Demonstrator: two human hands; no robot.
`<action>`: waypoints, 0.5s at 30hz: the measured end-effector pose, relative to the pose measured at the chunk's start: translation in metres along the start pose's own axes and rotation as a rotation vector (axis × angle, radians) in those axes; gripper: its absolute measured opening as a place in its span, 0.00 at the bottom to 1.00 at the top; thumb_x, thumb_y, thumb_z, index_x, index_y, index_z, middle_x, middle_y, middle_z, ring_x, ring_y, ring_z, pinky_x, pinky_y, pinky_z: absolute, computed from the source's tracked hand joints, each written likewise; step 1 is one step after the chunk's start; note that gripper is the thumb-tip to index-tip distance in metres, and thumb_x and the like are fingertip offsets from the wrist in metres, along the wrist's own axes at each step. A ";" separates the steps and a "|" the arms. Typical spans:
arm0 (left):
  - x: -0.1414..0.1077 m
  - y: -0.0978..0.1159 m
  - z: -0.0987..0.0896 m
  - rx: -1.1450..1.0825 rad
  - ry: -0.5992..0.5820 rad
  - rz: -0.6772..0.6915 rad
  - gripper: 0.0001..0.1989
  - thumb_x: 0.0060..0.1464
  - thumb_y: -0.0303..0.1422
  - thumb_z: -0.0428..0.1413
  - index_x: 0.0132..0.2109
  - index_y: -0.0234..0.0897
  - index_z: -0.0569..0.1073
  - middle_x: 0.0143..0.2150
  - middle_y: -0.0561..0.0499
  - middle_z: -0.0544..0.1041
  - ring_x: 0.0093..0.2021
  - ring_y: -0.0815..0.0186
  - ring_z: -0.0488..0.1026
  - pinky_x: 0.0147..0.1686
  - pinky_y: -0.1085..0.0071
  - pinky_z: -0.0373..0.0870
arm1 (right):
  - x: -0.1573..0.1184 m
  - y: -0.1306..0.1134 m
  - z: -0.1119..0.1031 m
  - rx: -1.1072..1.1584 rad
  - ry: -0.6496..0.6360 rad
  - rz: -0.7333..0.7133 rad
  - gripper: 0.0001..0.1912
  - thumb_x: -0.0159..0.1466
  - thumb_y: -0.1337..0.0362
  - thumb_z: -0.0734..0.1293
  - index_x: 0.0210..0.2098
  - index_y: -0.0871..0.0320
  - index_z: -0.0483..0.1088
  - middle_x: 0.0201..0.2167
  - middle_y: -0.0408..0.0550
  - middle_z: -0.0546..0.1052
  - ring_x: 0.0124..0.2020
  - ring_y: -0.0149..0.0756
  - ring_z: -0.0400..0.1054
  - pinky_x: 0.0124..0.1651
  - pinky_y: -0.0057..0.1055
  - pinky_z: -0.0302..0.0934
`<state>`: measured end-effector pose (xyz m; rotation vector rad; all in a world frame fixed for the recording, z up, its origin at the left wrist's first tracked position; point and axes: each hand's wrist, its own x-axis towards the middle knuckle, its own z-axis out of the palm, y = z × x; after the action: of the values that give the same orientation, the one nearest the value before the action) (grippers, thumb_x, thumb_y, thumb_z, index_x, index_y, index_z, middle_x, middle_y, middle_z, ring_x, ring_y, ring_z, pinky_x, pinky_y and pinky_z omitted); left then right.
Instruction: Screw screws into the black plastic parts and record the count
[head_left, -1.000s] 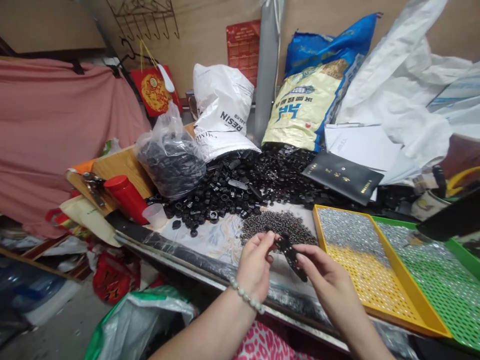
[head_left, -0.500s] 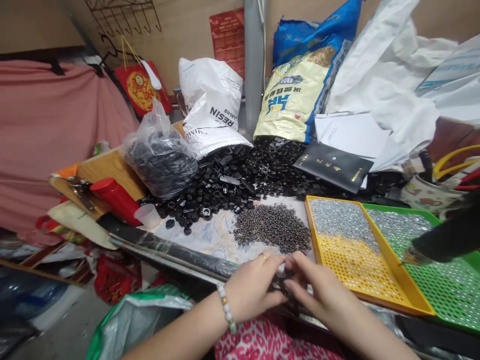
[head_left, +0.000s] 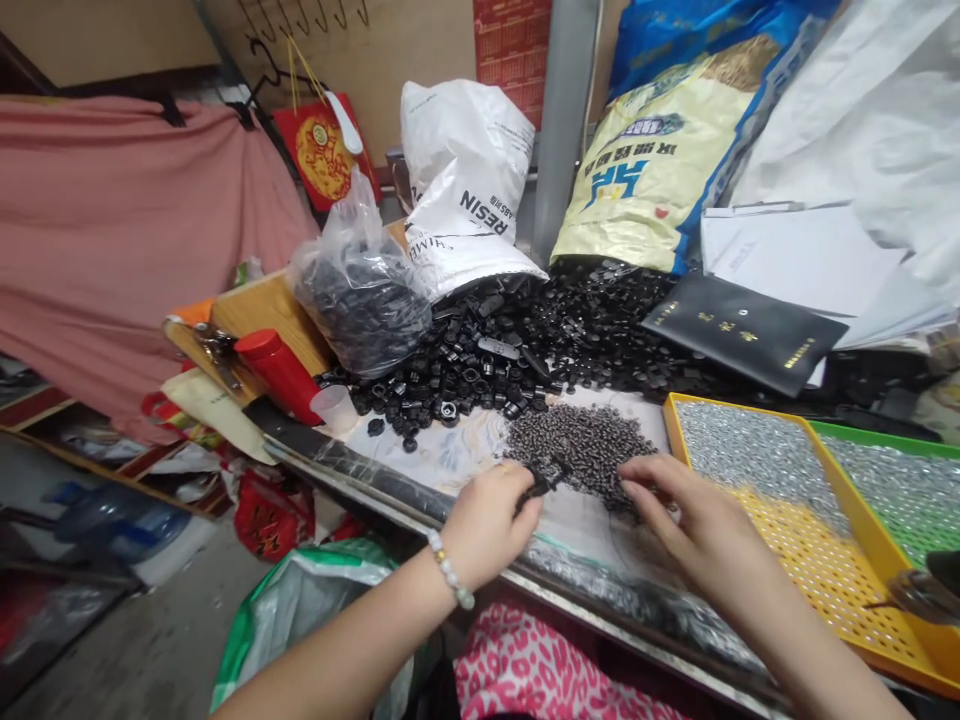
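Head view: black part clamped in left hand.
Right hand: held at pile's four o'clock; grip blurred, cannot be told.

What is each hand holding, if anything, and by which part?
The left hand holds a black part by its near end. Whether the right hand, at the small pieces, holds any cannot be told.

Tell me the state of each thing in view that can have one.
Left hand: closed on a black part
Right hand: fingers bent beside the pile, grasp unclear
Pile: small pieces, loosely heaped
Yellow tray: far end densely covered
Clear bag: bulging with black parts
Black pouch: closed
Red canister: capped
Papers: loosely stacked
Pink cloth: hanging
Plastic cup: upright
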<state>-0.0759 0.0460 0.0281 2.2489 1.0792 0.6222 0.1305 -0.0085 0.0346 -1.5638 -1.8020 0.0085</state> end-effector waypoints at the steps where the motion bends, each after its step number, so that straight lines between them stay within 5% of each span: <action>1: -0.001 -0.001 -0.001 -0.247 0.059 -0.090 0.08 0.53 0.33 0.48 0.32 0.33 0.69 0.32 0.46 0.72 0.34 0.63 0.69 0.35 0.67 0.64 | 0.002 0.002 0.001 -0.032 0.014 -0.010 0.11 0.62 0.58 0.56 0.32 0.56 0.67 0.31 0.45 0.72 0.31 0.31 0.67 0.32 0.27 0.61; 4: -0.005 -0.006 0.000 -0.990 0.160 -0.364 0.12 0.52 0.38 0.51 0.38 0.32 0.69 0.35 0.46 0.73 0.32 0.67 0.70 0.33 0.72 0.64 | 0.002 0.010 0.010 -0.107 -0.005 -0.037 0.11 0.62 0.60 0.56 0.32 0.57 0.67 0.30 0.46 0.70 0.31 0.31 0.66 0.34 0.28 0.60; 6: -0.008 -0.010 0.004 -1.241 0.221 -0.445 0.14 0.52 0.39 0.53 0.41 0.32 0.70 0.37 0.45 0.73 0.33 0.68 0.70 0.34 0.72 0.65 | -0.001 0.013 0.022 -0.146 -0.082 -0.042 0.11 0.63 0.62 0.56 0.32 0.58 0.68 0.30 0.47 0.69 0.32 0.32 0.64 0.35 0.29 0.60; 11: -0.012 -0.012 0.009 -1.461 0.281 -0.464 0.14 0.56 0.35 0.49 0.43 0.30 0.71 0.38 0.44 0.74 0.36 0.66 0.72 0.37 0.72 0.67 | 0.002 0.005 0.057 -0.370 -0.236 -0.008 0.10 0.62 0.65 0.58 0.31 0.60 0.69 0.31 0.50 0.66 0.34 0.36 0.60 0.37 0.32 0.57; 15: -0.012 -0.010 0.006 -1.548 0.278 -0.425 0.09 0.53 0.30 0.52 0.40 0.30 0.74 0.38 0.45 0.74 0.37 0.68 0.72 0.38 0.75 0.67 | 0.006 0.001 0.063 -0.418 -0.276 -0.023 0.08 0.59 0.66 0.61 0.26 0.60 0.68 0.30 0.50 0.66 0.32 0.37 0.59 0.33 0.32 0.52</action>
<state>-0.0846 0.0404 0.0152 0.5990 0.6730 1.0605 0.0987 0.0252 -0.0082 -1.9060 -2.1374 -0.1823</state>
